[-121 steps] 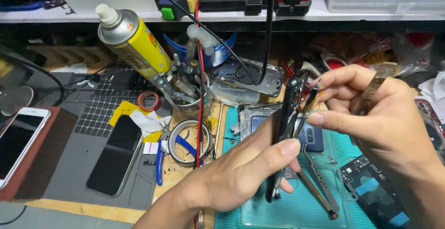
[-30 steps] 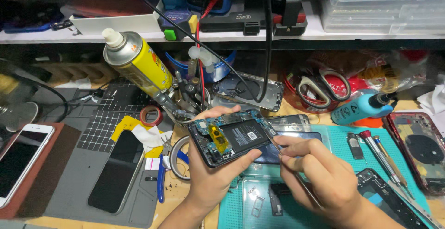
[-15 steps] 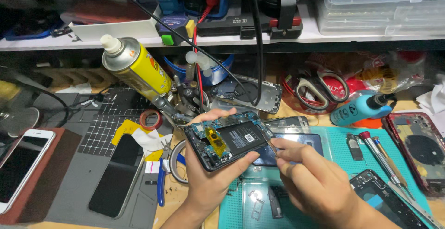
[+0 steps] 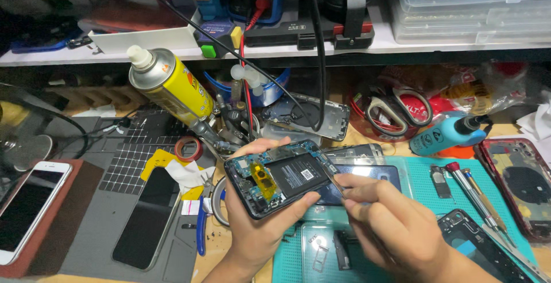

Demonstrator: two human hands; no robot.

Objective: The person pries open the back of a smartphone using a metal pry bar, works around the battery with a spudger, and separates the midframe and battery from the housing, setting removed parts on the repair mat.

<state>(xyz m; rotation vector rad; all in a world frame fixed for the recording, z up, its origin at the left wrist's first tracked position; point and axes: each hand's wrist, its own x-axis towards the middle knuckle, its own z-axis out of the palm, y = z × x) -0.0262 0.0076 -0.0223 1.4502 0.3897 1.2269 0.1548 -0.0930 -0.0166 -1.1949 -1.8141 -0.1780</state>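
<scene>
Gripped from below in the left hand (image 4: pixel 258 225), the opened smartphone (image 4: pixel 281 184) sits tilted above the teal mat (image 4: pixel 425 185), its battery and circuit boards facing up. Right hand (image 4: pixel 390 225) pinches thin tweezers (image 4: pixel 334 183), tips touching the phone's right edge. Behind the phone leans a yellow spray can (image 4: pixel 169 88); to its left lies a black phone (image 4: pixel 146 217).

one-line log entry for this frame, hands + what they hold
left hand: holds opened phone, internals up | right hand: thin tool tip at phone's edge | below: teal mat
</scene>
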